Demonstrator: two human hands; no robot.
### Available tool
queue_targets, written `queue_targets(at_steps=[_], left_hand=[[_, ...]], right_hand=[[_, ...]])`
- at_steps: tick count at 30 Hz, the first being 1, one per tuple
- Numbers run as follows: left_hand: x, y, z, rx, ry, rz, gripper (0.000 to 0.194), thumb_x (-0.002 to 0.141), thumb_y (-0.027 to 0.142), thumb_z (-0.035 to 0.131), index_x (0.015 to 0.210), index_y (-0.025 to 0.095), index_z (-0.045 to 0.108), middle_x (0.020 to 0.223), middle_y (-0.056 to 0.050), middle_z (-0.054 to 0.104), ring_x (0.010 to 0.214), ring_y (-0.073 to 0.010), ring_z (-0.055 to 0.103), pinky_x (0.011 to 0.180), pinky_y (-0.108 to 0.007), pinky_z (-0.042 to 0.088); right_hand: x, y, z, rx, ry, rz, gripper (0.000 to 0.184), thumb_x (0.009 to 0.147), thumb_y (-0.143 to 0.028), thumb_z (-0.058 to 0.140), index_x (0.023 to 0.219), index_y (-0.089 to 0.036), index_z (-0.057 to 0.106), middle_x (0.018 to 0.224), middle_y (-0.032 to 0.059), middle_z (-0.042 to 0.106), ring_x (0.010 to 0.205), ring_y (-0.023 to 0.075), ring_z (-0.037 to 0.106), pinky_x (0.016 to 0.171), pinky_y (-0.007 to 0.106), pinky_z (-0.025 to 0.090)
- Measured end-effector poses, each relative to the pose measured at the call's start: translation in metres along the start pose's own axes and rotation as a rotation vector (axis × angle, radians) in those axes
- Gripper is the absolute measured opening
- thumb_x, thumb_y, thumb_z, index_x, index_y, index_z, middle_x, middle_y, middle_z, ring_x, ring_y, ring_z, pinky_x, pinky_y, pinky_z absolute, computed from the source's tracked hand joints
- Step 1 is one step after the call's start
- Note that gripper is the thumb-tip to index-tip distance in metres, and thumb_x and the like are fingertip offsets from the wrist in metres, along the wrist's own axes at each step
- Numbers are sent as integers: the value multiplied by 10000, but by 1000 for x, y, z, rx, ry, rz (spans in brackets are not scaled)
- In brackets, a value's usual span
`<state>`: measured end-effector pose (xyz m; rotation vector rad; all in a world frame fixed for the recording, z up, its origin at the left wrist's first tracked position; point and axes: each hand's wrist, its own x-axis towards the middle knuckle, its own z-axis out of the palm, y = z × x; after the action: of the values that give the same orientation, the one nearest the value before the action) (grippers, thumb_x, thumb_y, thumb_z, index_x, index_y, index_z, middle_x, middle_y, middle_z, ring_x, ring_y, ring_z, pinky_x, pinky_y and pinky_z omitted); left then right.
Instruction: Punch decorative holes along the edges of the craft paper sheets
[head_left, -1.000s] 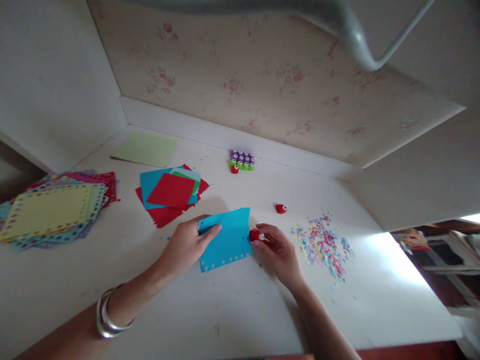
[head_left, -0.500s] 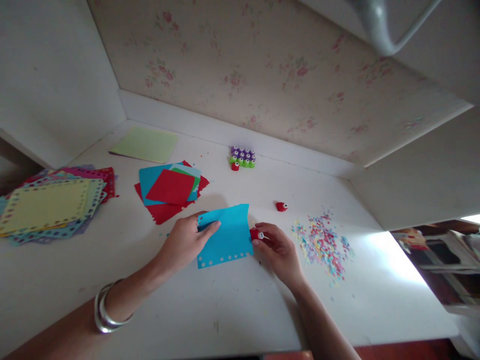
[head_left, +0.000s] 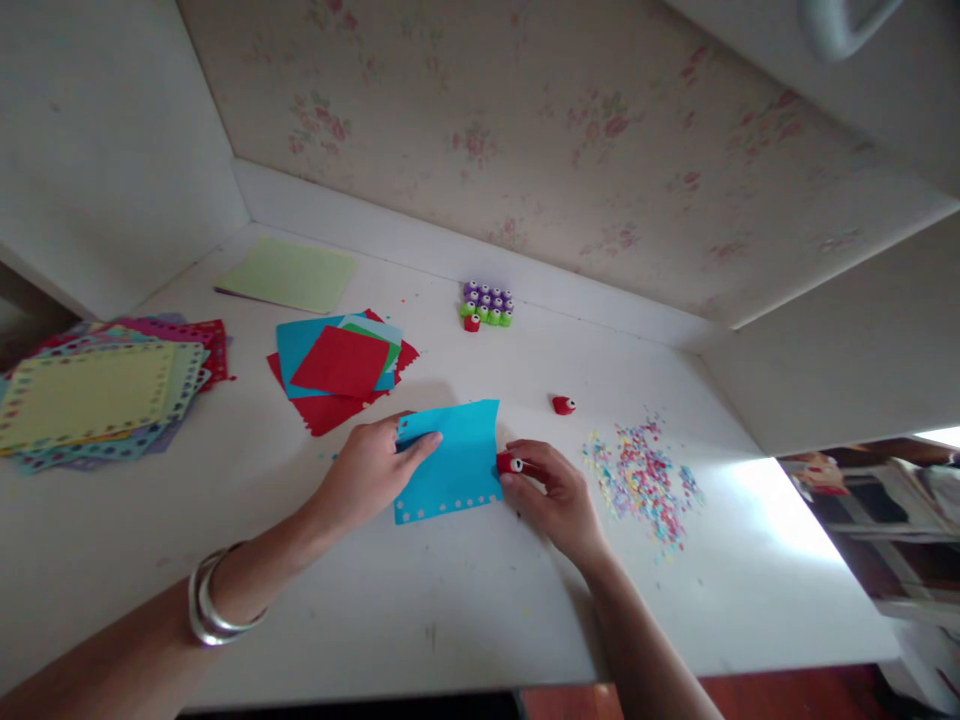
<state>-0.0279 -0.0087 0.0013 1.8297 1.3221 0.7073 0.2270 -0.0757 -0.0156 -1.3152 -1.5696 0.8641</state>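
A blue paper sheet lies on the white table, with a row of punched holes along its near edge. My left hand pinches the sheet's left edge, thumb on top. My right hand grips a small red paper punch against the sheet's right edge. A second red punch sits loose just beyond my right hand.
A heap of coloured paper confetti lies to the right. Red, blue and green sheets are stacked behind the left hand. Punched sheets pile at far left, a green sheet behind. A cluster of purple and green punches sits by the wall.
The blue sheet and both hands have stayed together on the table; the red punch sits slightly lower along the sheet's right edge. The view has tilted a little.
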Motion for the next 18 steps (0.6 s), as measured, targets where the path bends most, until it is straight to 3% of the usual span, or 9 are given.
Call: queue_targets(at_steps=[10,18], left_hand=[[1,-5,5,131,73,77,354,935,500,528,781,197,628,705,-24,696,658,-183,655,599,-267,447],[3,-6,7,197,69,119,351,949,489,516,777,199,613,683,-30,685,634,-193,651,588,-278,430]], right_hand=[[0,-2,-4,-276,-47,-118,222,864,-294,735,1080,-278,682,1050,41,712,970,200,672,861,371,564],[0,-1,-8,-290,-148,-119,195,891,-310,704,1085,-293,689,1067,50,704,969,210,668,851,383,564]])
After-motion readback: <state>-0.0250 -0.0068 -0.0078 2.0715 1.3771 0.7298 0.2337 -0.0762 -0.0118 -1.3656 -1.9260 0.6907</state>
